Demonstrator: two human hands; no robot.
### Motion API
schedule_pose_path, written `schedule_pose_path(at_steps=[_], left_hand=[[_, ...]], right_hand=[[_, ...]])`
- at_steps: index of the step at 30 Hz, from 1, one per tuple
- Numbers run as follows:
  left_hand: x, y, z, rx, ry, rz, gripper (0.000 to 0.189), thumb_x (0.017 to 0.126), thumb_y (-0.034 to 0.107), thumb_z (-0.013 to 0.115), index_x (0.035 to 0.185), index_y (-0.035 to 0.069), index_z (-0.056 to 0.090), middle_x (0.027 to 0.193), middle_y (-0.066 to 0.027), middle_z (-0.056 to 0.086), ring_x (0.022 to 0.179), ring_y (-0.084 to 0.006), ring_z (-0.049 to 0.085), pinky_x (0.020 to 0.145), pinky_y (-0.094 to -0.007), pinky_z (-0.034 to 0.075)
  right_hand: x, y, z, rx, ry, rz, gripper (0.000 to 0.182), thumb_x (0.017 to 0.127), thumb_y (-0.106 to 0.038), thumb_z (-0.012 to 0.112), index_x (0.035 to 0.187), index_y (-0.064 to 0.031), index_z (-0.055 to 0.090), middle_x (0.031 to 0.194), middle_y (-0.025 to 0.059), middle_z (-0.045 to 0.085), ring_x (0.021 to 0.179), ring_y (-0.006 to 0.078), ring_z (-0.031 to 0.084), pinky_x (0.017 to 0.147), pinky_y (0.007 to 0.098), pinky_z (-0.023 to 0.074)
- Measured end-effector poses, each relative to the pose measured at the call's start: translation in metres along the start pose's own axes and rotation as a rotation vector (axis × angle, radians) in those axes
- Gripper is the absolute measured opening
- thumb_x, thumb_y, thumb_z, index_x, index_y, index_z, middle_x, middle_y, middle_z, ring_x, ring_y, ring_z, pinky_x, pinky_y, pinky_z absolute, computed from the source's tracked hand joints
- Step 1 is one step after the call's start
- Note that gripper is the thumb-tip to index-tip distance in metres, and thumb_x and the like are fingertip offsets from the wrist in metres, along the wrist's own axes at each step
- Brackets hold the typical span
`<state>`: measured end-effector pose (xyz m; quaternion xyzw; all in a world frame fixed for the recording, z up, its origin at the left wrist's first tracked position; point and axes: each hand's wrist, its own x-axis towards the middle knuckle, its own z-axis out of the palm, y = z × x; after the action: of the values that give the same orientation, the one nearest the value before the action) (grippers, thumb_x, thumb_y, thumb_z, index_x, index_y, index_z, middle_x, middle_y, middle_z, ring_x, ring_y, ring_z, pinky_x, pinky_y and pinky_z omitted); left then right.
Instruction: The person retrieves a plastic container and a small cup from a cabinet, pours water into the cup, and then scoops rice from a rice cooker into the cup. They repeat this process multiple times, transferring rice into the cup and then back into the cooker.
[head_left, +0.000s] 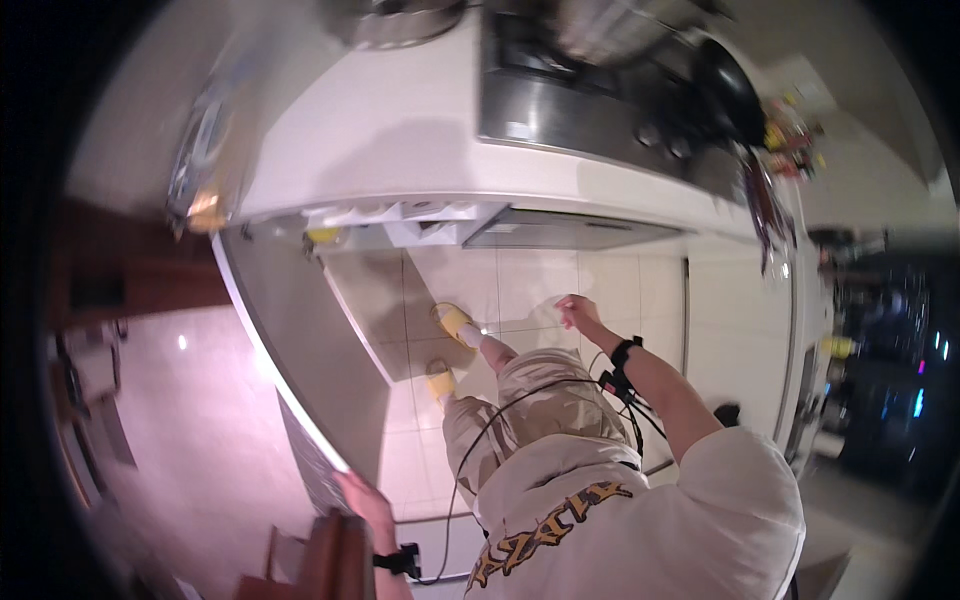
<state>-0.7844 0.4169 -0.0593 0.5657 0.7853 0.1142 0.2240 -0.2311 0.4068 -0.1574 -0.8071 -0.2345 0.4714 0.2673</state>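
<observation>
In the head view my left hand (362, 496) touches the edge of a large pale door panel (300, 360) at the lower left. Whether its fingers close round that edge does not show clearly. My right hand (576, 310) hangs over the tiled floor with its fingers curled, and nothing shows in it. Black straps circle both wrists, joined to a dark cable. Ahead of me, below the white countertop (375, 150), an open cabinet front (577, 229) stands out, with white items and a yellow thing beside it.
A gas hob (555, 112) with a black pan (726, 90) is set in the countertop. A metal pot (405, 22) stands near the top edge. Utensils (765, 202) hang at the right. Yellow slippers (454, 322) are on my feet.
</observation>
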Motion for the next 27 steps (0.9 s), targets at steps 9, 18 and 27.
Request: schedule_pose_path(at_steps=[9, 18, 27], left_hand=[[0.040, 0.124, 0.094, -0.667, -0.840, -0.021, 0.041, 0.092, 0.046, 0.045, 0.097, 0.005, 0.046, 0.080, -0.0058, 0.054, 0.070, -0.0165, 0.057, 0.057, -0.0274, 0.046], [0.108, 0.282, 0.178, -1.012, -0.890, 0.330, 0.045, 0.089, 0.050, 0.045, 0.107, 0.009, 0.050, 0.118, -0.0100, 0.051, 0.106, -0.0220, 0.050, 0.093, -0.0340, 0.039], [0.003, 0.395, 0.291, -0.776, -0.832, 0.134, 0.032, 0.092, 0.034, 0.033, 0.107, 0.007, 0.037, 0.107, -0.0098, 0.045, 0.096, -0.0216, 0.044, 0.081, -0.0328, 0.034]], right_hand=[[-0.272, 0.247, -0.031, 0.565, 0.361, 0.280, 0.037, 0.075, -0.005, 0.062, 0.111, -0.0122, 0.058, 0.078, 0.0056, 0.065, 0.068, 0.0125, 0.061, 0.058, 0.0260, 0.0474], [-0.381, 0.387, 0.069, 0.979, 0.869, 0.623, 0.027, 0.076, -0.025, 0.060, 0.078, 0.0012, 0.066, 0.060, 0.0108, 0.062, 0.048, 0.0178, 0.058, 0.045, 0.0299, 0.0466], [-0.438, 0.462, 0.001, 1.262, 1.343, 0.630, 0.020, 0.071, -0.004, 0.066, 0.091, -0.0039, 0.062, 0.060, 0.0071, 0.060, 0.050, 0.0131, 0.057, 0.043, 0.0252, 0.0436]])
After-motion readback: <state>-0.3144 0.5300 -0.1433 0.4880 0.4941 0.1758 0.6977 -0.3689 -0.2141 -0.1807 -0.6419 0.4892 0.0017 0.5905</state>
